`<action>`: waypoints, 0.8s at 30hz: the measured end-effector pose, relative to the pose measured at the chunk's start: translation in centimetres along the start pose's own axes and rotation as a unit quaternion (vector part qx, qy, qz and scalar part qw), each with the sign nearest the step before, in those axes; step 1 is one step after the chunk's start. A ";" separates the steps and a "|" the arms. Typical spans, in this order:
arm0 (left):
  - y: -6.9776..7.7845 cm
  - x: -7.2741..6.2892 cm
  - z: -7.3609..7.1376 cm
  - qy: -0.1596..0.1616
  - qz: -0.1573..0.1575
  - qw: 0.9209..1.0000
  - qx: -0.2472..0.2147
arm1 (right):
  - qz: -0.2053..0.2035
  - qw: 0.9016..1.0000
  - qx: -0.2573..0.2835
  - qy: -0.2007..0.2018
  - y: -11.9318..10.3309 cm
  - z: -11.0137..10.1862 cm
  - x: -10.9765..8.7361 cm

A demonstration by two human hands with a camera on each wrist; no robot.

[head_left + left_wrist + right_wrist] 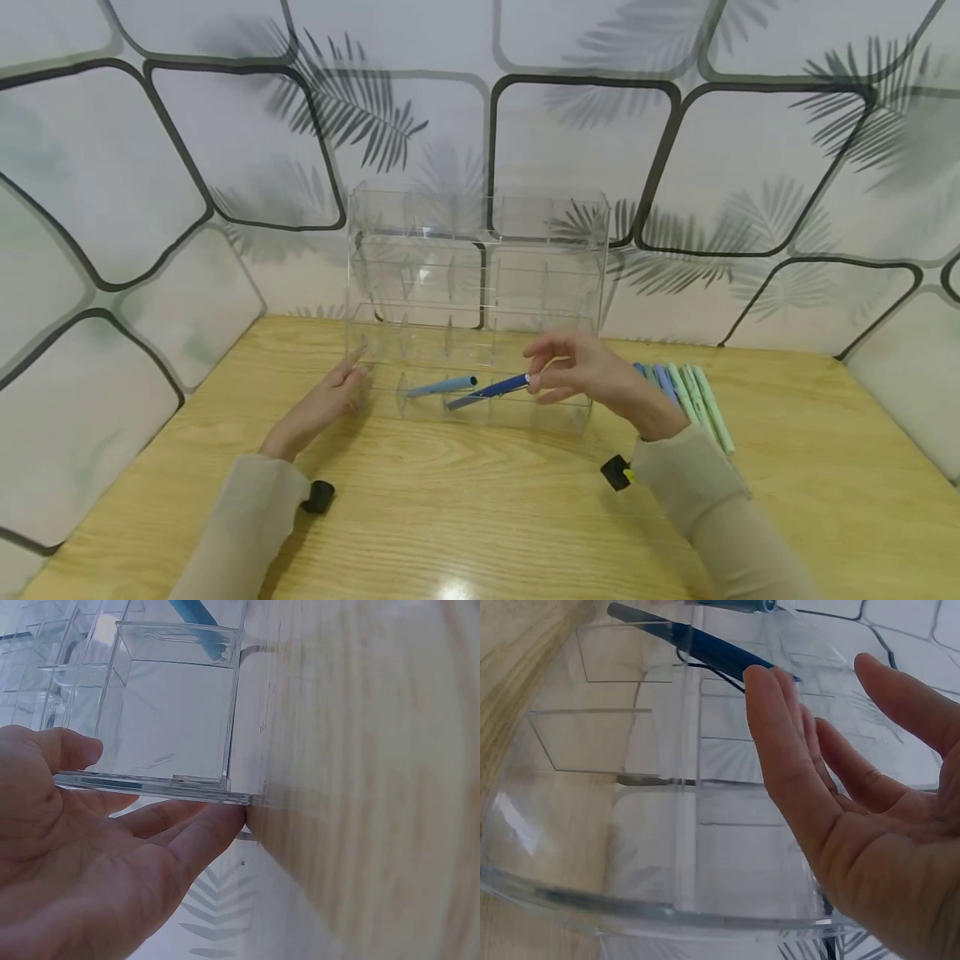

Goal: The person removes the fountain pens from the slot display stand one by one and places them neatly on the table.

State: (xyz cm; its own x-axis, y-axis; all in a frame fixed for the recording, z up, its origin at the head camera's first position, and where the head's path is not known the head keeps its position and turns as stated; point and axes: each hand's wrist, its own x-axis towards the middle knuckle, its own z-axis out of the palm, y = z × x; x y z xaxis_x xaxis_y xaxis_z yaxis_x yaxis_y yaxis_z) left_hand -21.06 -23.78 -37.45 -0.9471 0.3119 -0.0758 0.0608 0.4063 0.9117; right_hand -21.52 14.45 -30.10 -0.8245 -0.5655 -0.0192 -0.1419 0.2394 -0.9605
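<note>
A clear acrylic tiered rack [480,310] with divided compartments stands on the table. My left hand [339,392] holds its left side panel, thumb inside and fingers outside, as the left wrist view shows [112,840]. In the bottom tier lie a light blue pen [442,386] and a dark blue pen [487,392], both tilted. By the upper end of the dark blue pen is my right hand [585,371]. In the right wrist view its thumb and fingers stand apart with nothing pinched between them, and a finger overlaps the dark blue pen [720,656].
Several pens [697,400] in blue, purple and pale green lie in a row on the wooden table [450,500], right of the rack and partly behind my right wrist. A patterned wall covering [420,50] rises close behind the rack.
</note>
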 end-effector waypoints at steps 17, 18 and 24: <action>0.1 0.0 0.1 -0.017 -0.001 1.000 -0.001 | 0.017 0.999 -0.021 -0.028 1.3 3.2 2.6; 0.1 0.0 0.1 -0.018 -0.002 1.000 0.000 | 0.018 0.999 -0.019 -0.027 1.3 3.3 2.7; 0.2 0.1 0.2 -0.016 0.000 1.000 -0.007 | 0.023 1.000 -0.005 -0.002 1.4 3.2 2.5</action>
State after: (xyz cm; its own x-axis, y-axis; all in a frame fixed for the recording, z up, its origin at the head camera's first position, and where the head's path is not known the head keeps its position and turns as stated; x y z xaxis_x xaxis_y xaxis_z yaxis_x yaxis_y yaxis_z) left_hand -21.05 -23.51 -37.37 -0.9364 0.3398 -0.0883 0.0566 0.3944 0.9172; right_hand -22.00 10.87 -32.33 -0.8283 -0.5566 -0.0644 -0.1098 0.2739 -0.9555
